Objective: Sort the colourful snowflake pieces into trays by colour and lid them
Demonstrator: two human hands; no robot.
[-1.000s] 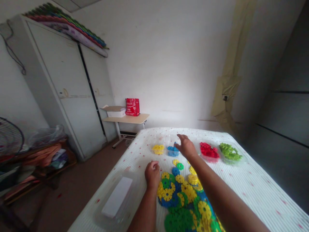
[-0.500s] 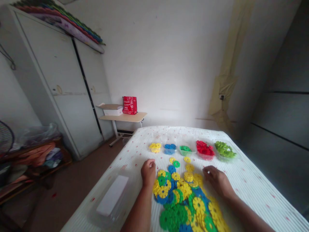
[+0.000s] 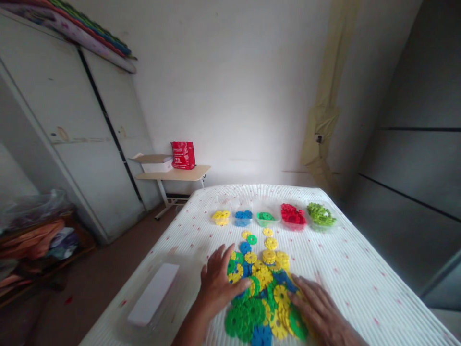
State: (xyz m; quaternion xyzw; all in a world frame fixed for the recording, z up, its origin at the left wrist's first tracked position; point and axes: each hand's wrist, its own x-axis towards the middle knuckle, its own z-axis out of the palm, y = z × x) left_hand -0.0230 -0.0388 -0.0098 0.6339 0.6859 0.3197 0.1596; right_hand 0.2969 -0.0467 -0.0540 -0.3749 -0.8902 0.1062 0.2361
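A loose heap of notched plastic discs in yellow, green and blue spreads over the near part of the table. At the heap's left edge is my left hand, fingers spread and thumb reaching over some discs. My right hand lies fairly flat along the right side, its fingers over the outer discs and hiding some of them. Neither hand grips a disc. Beyond the heap stand clear tubs of yellow discs, blue discs, green discs, red pieces and light green pieces.
On the left of the table, a clear container holds a pale flat block. A small side table by the wall carries a red bag and a white box. The white tablecloth has red specks.
Both hands have come closer to the heap; the left has spread its fingers and the right has moved nearer and flattened against the right side. The view has shifted a little to the right.
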